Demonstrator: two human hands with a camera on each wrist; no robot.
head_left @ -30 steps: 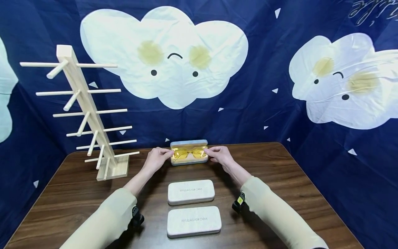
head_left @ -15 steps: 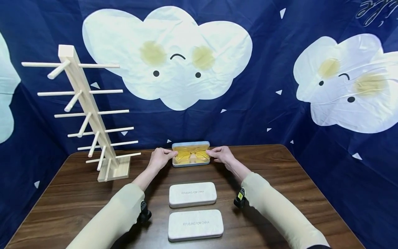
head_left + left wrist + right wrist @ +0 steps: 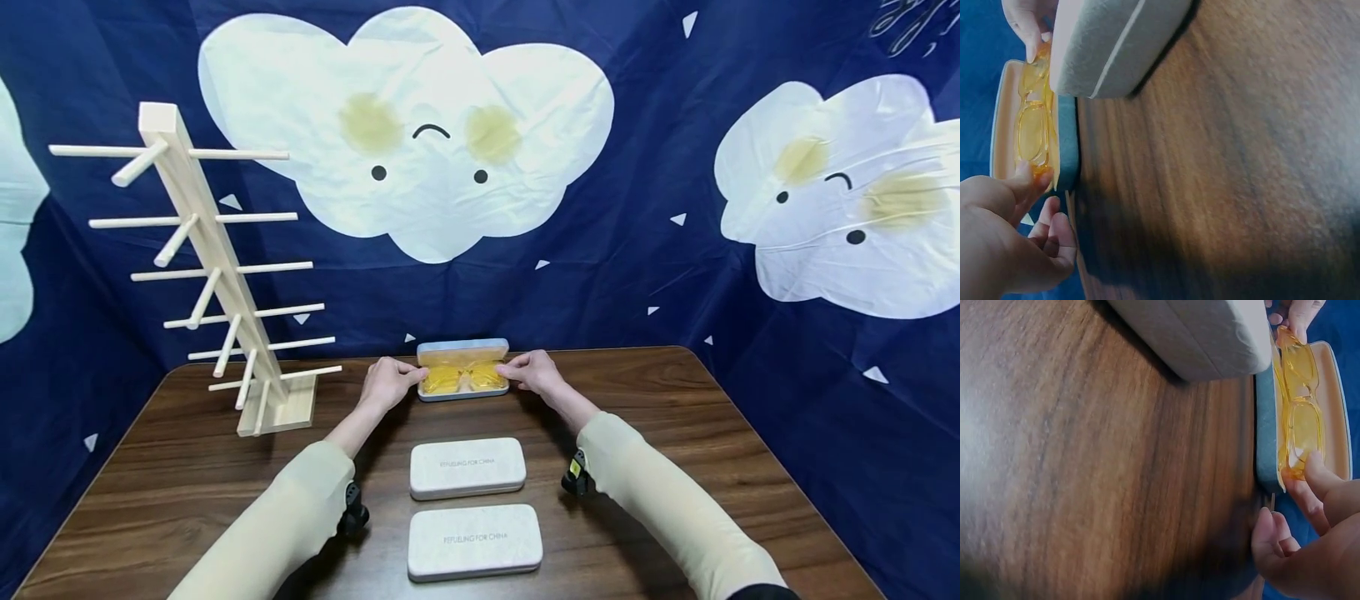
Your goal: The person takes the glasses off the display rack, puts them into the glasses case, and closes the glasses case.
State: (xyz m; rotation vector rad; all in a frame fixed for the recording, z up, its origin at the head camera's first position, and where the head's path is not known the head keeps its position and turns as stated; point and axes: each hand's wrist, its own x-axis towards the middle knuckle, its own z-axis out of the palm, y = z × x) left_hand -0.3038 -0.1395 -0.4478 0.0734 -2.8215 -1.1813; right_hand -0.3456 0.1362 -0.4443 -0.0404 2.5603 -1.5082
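Yellow clear-framed glasses (image 3: 444, 381) sit within an open glasses case (image 3: 463, 397) at the back of the table. The case has a blue-green outside, a peach lining and its lid (image 3: 462, 344) raised toward the wall. My left hand (image 3: 386, 383) pinches the left end of the frame between thumb and finger. At the other end, my right hand (image 3: 537, 374) pinches the frame the same way. Seen from the right wrist, the lenses (image 3: 1305, 428) lean between the case's front wall and the lid, and the thumb presses on the near lens.
Two closed white glasses cases, one farther (image 3: 467, 468) and one nearer (image 3: 475, 542), lie in line in front of the open one. A wooden peg rack (image 3: 213, 242) stands on the left of the wooden table (image 3: 675, 467). Behind hangs a blue cloth with clouds.
The glasses have gone lower and tilted flatter into the open case, with both hands still holding their ends. The head view has shifted slightly; the closed cases and rack stay put.
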